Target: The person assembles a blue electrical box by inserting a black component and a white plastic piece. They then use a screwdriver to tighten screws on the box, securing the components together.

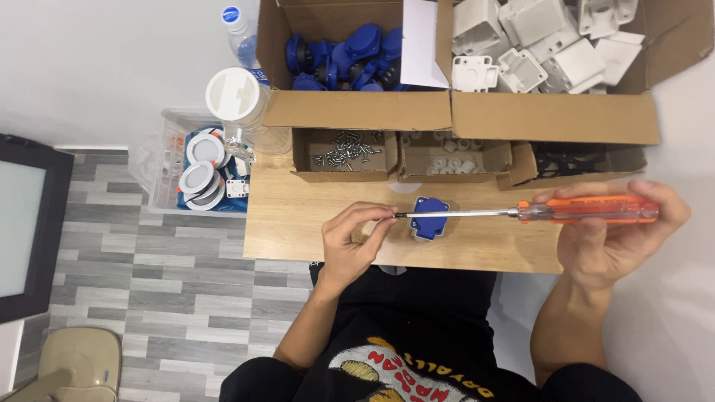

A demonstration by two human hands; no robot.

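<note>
Right hand (607, 238) grips an orange-handled screwdriver (521, 213); left hand (356, 237) pinches its tip beside a blue part (430, 218) on the desk (298, 223).

Long screwdriver (521, 213) with translucent orange handle and thin silver shaft, lying almost level across the scene, handle toward 3 o'clock, tip toward 9 o'clock, held above the wooden tabletop. Dark tip pinched between fingertips at 9 o'clock end. Small blue plastic part (430, 217), squarish with rounded corners, sitting on the wood directly beneath the shaft's middle, just at 3 o'clock of the tip, flat face upward.
</note>
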